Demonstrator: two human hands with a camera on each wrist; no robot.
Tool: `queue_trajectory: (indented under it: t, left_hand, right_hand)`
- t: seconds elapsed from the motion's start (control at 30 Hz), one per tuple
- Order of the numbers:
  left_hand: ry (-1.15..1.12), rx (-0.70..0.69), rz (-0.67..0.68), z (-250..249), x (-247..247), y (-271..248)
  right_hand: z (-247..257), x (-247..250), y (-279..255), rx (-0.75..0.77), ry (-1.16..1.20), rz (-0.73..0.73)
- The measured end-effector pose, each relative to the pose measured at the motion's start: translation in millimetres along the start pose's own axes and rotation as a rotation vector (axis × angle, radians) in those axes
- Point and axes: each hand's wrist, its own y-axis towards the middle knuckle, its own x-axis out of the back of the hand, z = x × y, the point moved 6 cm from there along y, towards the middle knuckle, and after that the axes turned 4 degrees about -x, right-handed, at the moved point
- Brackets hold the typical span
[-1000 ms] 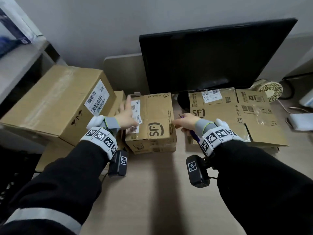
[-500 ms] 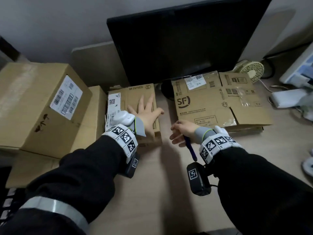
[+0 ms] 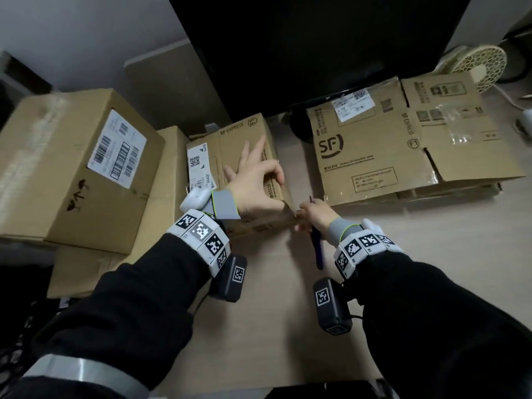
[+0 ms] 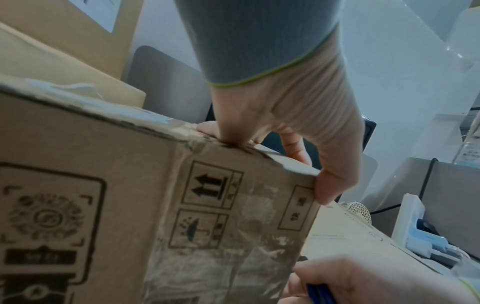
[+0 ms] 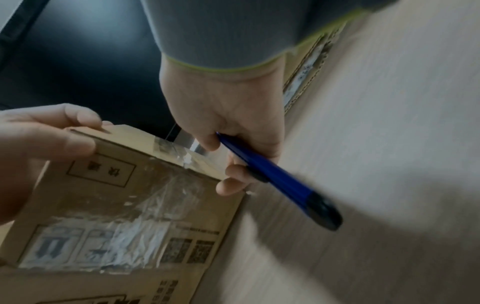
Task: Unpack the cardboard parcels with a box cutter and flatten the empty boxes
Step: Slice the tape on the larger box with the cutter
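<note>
Nearest the person, the right hand (image 3: 315,216) curls its fingers around a blue box cutter (image 5: 275,176), whose black butt end points back toward the wrist over the pale wooden desk (image 3: 259,326). The blade end is hidden behind the fingers, so whether it touches cardboard cannot be told. This hand sits at the near right corner of the small SF Express parcel (image 3: 244,133), its fingertips (image 5: 228,188) touching the taped edge there.

The left hand (image 3: 253,182) lies on top of the same parcel: the heel of the palm presses the near top edge, the thumb (image 4: 335,185) hooks over the right edge while the other fingers stretch flat across the lid, so it grips the box. The parcel stands on the desk, lid closed, clear tape wrinkled over its front face.

Left of it, touching or just beside, lies a large brown carton (image 3: 66,168) with a barcode label, stacked on another box. To the right, apart from the parcel, lie flattened SF boxes (image 3: 388,156). Behind stands a dark monitor (image 3: 316,47), with a white fan (image 3: 479,66) at far right.
</note>
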Motion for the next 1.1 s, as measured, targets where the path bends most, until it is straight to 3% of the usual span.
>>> queue_trajectory:
  t: [0.23, 0.37, 0.5, 0.7, 0.9, 1.03, 1.1]
  left_hand:
    - [-0.014, 0.034, 0.043, 10.4, -1.1, -19.4]
    - [-0.004, 0.079, 0.001, 12.7, 6.1, -25.5]
    - [0.077, 0.201, -0.023, 33.6, 13.7, -30.5]
    - [0.142, 0.423, -0.084, 39.4, 6.4, -26.1]
    - [0.020, 0.420, -0.106, 45.0, 6.0, -32.2]
    - [-0.382, 0.347, -0.283, 53.3, 17.9, -41.1]
    - [-0.339, 0.352, -0.181, 52.0, 7.2, -47.0]
  right_hand:
    - [7.0, -19.0, -12.8, -0.084, 0.025, 0.053]
    - [6.5, -27.6, -13.6, -0.091, -0.086, 0.051]
    - [2.6, -31.5, -11.6, -0.045, -0.113, 0.070]
    - [-3.9, -40.9, -8.9, -0.101, -0.079, 0.059]
    - [-16.5, -28.3, -7.7, -0.149, -0.056, 0.058]
    - [-12.0, -14.9, -24.4, -0.161, 0.014, 0.126]
    - [-3.8, -2.5, -32.0, -0.150, 0.005, 0.091]
